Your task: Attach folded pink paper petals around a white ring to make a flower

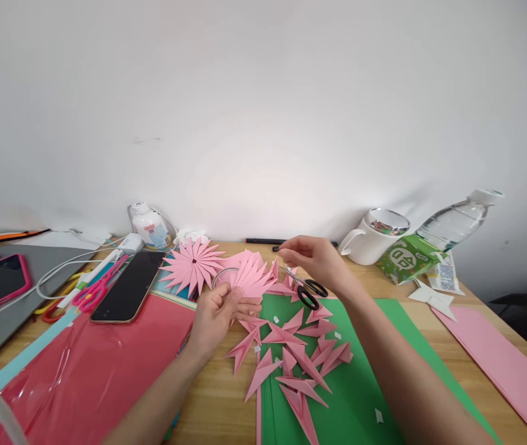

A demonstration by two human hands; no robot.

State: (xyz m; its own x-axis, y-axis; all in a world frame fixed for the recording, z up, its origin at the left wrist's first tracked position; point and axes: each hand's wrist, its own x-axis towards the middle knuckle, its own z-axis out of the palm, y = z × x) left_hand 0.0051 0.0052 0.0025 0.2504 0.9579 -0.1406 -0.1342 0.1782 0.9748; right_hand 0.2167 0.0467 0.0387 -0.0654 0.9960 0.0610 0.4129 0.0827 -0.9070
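My left hand point(214, 314) is closed on a fan of folded pink paper point(250, 277), thumb on top and fingers below. To its right, my right hand point(312, 259) is raised with thumb and fingertips pinched together; whatever they hold, if anything, is too small to make out. Just under it lie black-handled scissors point(308, 293). Behind the left hand sits a finished-looking pink paper pinwheel point(184, 269). Several folded pink paper pieces point(286, 334) are scattered on green paper sheets point(360, 402) between my forearms, with small white scraps among them.
On the left are red paper in clear film point(82, 377), a black phone point(130, 288), pink scissors point(97, 289), a pink-cased phone point(0, 283) and a white bottle point(150, 225). On the right stand a white mug point(375, 238), green packet point(407, 259), water bottle point(456, 219) and pink sheets point(505, 364).
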